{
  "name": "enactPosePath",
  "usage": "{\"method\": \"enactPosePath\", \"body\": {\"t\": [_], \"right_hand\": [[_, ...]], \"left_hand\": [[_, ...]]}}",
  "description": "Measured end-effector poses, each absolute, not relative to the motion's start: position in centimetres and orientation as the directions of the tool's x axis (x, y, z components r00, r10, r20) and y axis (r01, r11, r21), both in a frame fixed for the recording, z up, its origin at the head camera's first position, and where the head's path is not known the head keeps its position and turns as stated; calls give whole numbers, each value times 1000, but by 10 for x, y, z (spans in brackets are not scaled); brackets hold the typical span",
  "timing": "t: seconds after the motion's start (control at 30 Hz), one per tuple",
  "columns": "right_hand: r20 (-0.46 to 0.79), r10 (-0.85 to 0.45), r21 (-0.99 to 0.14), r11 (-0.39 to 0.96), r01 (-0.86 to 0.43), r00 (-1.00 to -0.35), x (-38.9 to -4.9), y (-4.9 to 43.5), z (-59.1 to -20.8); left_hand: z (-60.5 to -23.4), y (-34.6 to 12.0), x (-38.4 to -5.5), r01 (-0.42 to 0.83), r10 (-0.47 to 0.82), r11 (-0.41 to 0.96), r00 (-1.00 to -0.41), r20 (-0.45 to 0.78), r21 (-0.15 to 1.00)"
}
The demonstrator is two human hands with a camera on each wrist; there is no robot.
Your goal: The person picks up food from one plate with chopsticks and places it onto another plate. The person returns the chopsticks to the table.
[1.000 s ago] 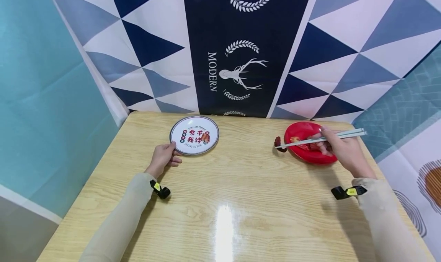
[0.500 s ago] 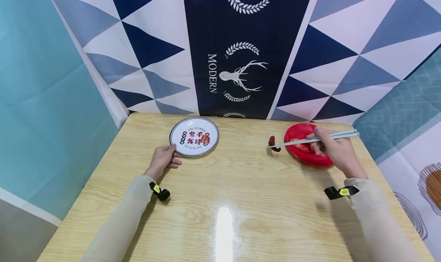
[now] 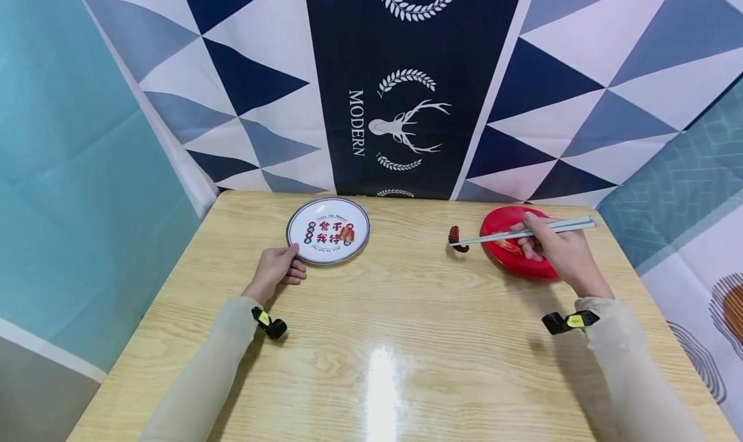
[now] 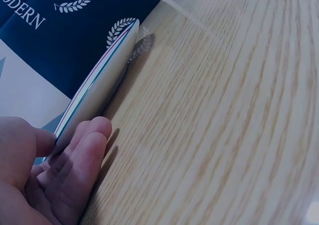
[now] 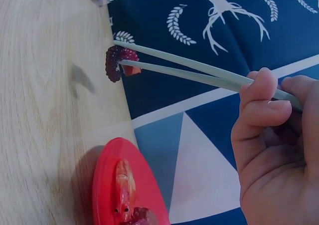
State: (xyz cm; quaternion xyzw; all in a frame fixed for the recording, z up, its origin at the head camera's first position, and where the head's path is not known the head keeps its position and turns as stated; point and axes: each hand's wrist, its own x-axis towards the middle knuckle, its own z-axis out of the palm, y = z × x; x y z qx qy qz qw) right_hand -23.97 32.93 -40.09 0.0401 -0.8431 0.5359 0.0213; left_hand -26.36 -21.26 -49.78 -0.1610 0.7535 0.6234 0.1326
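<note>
My left hand (image 3: 275, 269) holds the near left rim of a round white plate (image 3: 302, 226) with red characters and a dark blue edge. In the left wrist view, the thumb is at the rim and the fingers reach under the plate (image 4: 97, 80). Pale green chopsticks (image 3: 499, 237) are gripped in my right hand (image 3: 560, 248). Between their tips is a dark red, bumpy, curved piece of food (image 5: 114, 64), held above the table, left of a red plate (image 3: 493, 222). A shrimp (image 5: 124, 185) and a dark reddish piece (image 5: 142, 217) lie on the red plate.
The wooden table (image 3: 371, 313) meets a patterned backdrop (image 3: 395, 87) at its far edge. A teal curtain (image 3: 93, 158) hangs on the left, and another patterned cloth (image 3: 691, 287) is on the right.
My right hand has moved left, carrying the chopsticks and the dark red piece away from the red plate. My left hand and the white plate have hardly moved.
</note>
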Motion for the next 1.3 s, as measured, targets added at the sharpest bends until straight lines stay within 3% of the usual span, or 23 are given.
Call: {"method": "enactPosePath", "body": {"t": [1.0, 1.3], "right_hand": [[53, -67, -890, 449, -78, -996, -248, 303, -401], [39, -73, -890, 452, -68, -997, -251, 296, -398]], "left_hand": [[-497, -214, -267, -432, -84, 183, -902, -424, 883], [-490, -219, -271, -384, -77, 376, -920, -385, 843]]}}
